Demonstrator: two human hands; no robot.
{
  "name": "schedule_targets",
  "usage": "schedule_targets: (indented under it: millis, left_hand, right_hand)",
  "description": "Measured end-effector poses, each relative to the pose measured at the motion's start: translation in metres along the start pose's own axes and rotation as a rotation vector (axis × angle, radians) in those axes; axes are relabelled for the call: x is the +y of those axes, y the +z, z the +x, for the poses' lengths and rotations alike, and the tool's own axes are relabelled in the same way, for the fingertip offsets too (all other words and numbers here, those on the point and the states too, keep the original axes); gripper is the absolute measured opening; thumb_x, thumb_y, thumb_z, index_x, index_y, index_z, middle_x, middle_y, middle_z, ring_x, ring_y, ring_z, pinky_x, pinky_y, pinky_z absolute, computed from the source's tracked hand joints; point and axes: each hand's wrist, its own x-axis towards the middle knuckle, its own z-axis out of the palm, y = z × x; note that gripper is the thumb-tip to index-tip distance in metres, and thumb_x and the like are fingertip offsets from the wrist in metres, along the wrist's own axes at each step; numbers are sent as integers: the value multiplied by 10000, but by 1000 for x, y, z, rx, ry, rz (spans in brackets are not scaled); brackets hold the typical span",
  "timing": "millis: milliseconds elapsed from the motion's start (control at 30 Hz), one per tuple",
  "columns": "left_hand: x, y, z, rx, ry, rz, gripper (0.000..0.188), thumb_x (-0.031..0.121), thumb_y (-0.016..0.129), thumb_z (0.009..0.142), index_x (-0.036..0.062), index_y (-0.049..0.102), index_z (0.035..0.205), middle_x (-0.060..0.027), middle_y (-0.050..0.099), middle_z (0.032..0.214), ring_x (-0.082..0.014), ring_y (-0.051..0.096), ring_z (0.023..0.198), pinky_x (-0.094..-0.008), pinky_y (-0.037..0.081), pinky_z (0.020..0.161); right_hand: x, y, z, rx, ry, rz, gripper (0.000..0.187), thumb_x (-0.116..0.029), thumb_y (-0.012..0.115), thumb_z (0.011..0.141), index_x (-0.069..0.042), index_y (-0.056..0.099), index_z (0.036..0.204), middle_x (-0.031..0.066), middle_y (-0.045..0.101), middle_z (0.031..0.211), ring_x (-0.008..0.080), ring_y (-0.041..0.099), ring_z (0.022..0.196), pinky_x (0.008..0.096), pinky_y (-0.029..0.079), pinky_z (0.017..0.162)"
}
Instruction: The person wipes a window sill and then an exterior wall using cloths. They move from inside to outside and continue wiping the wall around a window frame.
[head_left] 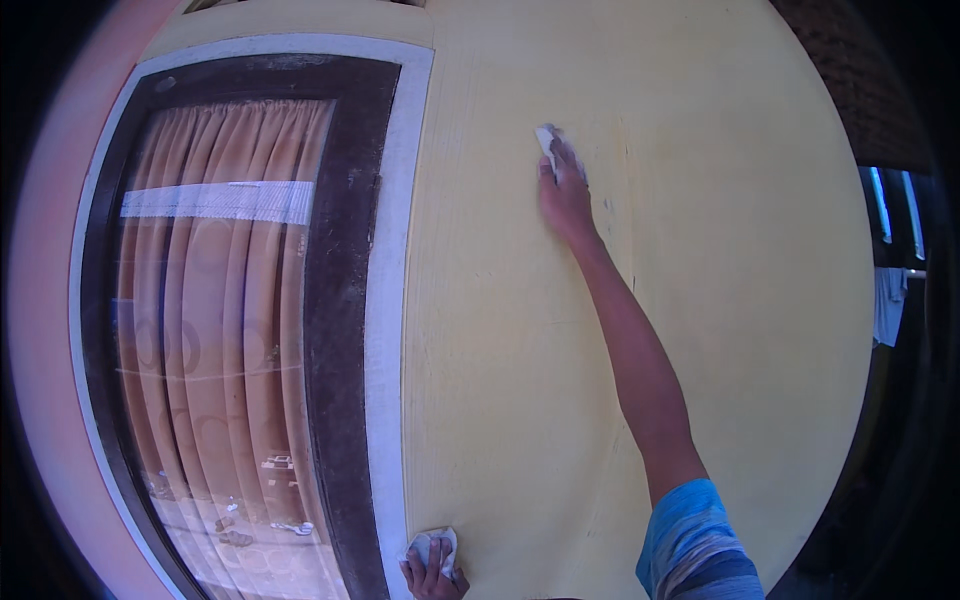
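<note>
High on the yellow wall [500,300], my right hand [566,195] presses a small white cloth [544,138] against the surface, its fingers laid over it. My right arm stretches up from the lower right in a blue patterned sleeve. Down at the lower edge, my left hand [432,578] holds a second white cloth [447,540], bunched under its fingers, on the wall beside the pale window trim. The left forearm is out of the picture. Faint scratches and streaks mark the wall near my right hand.
A dark brown frame [345,250] with a pane and tan curtains [210,330] behind it stands at the left, edged by white trim [395,300]. Pink wall [45,330] lies beyond it. A pale cloth [888,300] hangs in the dark area past the wall's right edge.
</note>
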Motion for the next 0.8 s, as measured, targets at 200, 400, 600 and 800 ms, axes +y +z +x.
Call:
schedule_targets:
  millis: [200,400,600,800]
  left_hand:
    - [-7,12,0,30,76,53,420,283,546,954,185,629,1354,-33,512,1508,-504,449,1345,-675,303,1092]
    - [-5,17,-6,-2,66,17,430,273,556,943,195,627,1359,-25,462,1546,-486,431,1364,-667,300,1107]
    - [-4,-8,7,55,73,102,417,279,507,959,182,640,1341,-32,497,1519,-472,446,1357,-636,317,1106]
    - [29,-7,16,82,37,11,408,279,481,966,178,657,1320,-25,556,1466,-453,485,1331,-599,333,1112]
  right_hand:
    - [36,-34,21,-7,339,-8,519,-329,404,1039,-43,442,1471,182,437,1518,373,436,1378,450,359,1143]
    - [13,-20,37,-37,384,-125,539,-340,380,1037,-59,417,1496,214,413,1526,407,377,1410,471,317,1164]
    - [-14,8,27,-136,140,1,515,-315,386,1041,-57,431,1484,179,437,1517,349,401,1409,463,342,1154]
    - [61,-39,44,-19,363,-164,512,-289,389,1038,-64,405,1498,141,397,1553,359,420,1390,478,362,1138]
